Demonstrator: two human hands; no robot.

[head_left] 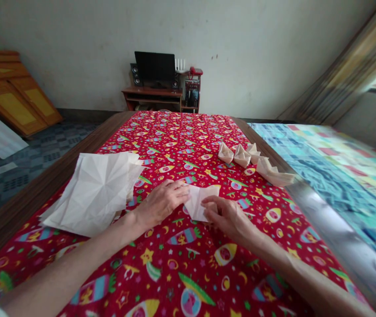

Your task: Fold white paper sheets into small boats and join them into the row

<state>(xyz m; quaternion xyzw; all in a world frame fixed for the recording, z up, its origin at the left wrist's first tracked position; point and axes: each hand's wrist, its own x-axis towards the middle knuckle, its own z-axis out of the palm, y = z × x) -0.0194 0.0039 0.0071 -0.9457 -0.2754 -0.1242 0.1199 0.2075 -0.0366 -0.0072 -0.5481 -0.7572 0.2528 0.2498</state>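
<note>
A small folded sheet of white paper lies on the red patterned cloth in front of me, with a crease down its middle. The fingers of my left hand are closed on its upper left edge. On the other side, my right hand has curled fingers at the paper's right part, the index finger resting over it. Beside my left forearm is a stack of creased white paper sheets. Several folded paper shapes like small boats stand to the right, beyond my right hand.
The red cloth covers a table with a dark wooden edge. A bed adjoins on the right. At the far wall stands a desk with a monitor and speakers. A wooden cabinet is at the left.
</note>
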